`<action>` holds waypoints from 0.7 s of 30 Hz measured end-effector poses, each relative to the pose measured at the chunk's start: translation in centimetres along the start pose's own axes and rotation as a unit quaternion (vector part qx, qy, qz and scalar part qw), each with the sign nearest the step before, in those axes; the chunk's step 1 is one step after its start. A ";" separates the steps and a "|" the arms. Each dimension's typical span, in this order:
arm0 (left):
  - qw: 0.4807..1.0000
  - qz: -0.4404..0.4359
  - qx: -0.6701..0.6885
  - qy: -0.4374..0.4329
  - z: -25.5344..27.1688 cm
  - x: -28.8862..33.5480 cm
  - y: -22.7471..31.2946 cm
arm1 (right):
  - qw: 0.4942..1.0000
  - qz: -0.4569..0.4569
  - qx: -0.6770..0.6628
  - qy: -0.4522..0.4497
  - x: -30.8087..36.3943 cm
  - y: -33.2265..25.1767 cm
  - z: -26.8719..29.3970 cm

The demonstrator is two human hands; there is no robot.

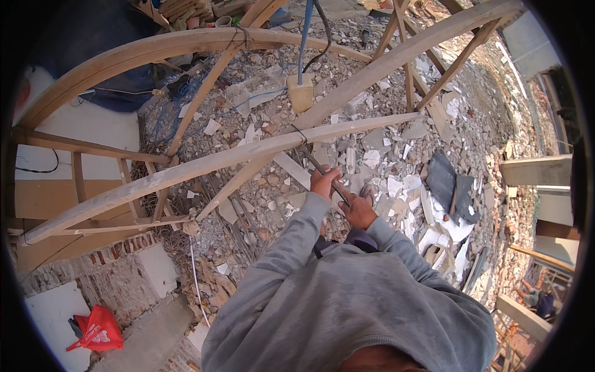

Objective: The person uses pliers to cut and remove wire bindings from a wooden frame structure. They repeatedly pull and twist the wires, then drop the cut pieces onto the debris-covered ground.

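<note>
I look down over my grey sweatshirt at a wooden scaffold pole (204,162) that runs across in front of me. Both hands grip a dark metal rod-like tool (317,166) whose tip reaches a wire tie (300,134) wrapped around the pole joint. My left hand (323,183) holds the tool higher up, close under the pole. My right hand (357,209) holds its lower end, just behind the left hand.
More poles and braces (403,56) cross above broken tile and brick rubble (384,161) far below. A blue cable with a tan block (301,93) hangs ahead. A brick wall top (118,273) with a red bag (96,330) lies at lower left. Another person (538,299) is at lower right.
</note>
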State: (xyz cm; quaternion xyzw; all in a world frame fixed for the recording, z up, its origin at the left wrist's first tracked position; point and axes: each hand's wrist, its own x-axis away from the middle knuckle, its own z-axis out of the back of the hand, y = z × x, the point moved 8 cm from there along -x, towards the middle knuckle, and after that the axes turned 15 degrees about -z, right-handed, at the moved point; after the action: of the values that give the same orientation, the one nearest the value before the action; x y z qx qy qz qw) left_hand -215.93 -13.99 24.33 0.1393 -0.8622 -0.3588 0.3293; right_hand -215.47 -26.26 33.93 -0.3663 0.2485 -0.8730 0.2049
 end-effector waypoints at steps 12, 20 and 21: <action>0.981 -0.033 -0.186 -0.037 0.3 1.8 -1.3 | 0.981 -0.076 -0.144 -0.104 1.5 3.1 -0.2; 0.652 -0.484 -0.584 -0.023 -3.6 6.6 24.0 | 0.964 -0.100 -0.223 -0.101 3.2 1.7 3.7; 0.574 -0.509 -0.642 -0.010 -3.9 6.3 26.7 | 0.969 -0.076 -0.211 -0.100 3.0 1.2 4.0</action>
State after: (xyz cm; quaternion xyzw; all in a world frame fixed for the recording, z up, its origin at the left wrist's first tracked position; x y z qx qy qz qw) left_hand -218.13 -0.21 48.31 0.3037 -0.1970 -0.9280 0.0877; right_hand -214.22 -29.95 37.33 -0.5047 0.3763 -0.7728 0.0801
